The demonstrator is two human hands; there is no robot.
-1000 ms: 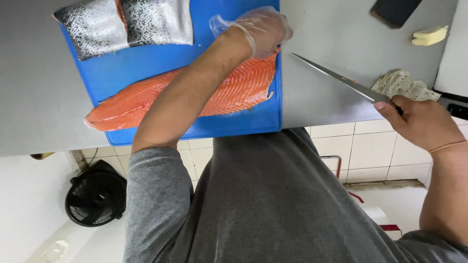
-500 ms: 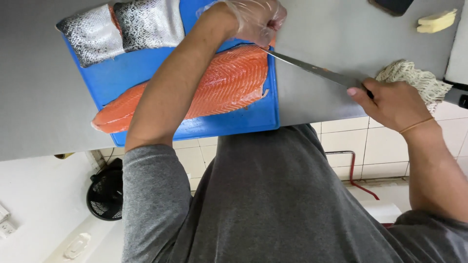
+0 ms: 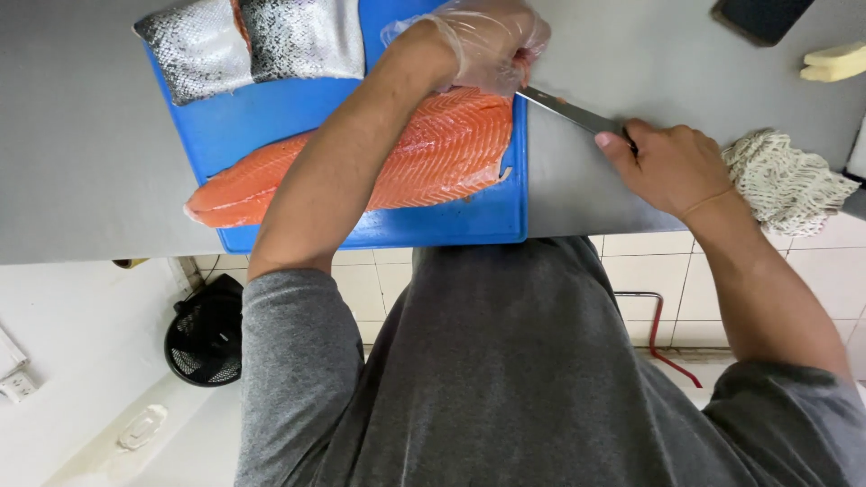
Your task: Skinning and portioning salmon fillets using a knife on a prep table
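One orange salmon fillet [image 3: 397,158] lies flesh-up on a blue plastic cutting board [image 3: 271,117]. The gloved left hand [image 3: 487,41] presses its thick end; the bare right hand [image 3: 672,162] grips a long steel knife [image 3: 573,113], tip seemingly at the flesh. Grey steel counter [image 3: 81,135], white tiled wall below.

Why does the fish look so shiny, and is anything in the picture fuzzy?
In the head view, overhead light glints off the wet salmon fillet and the silvery skin-side pieces on the blue cutting board; the clear glove on the left hand shines too. The right hand and knife look sharp, not fuzzy. The grey steel counter gives soft, dull glare only.
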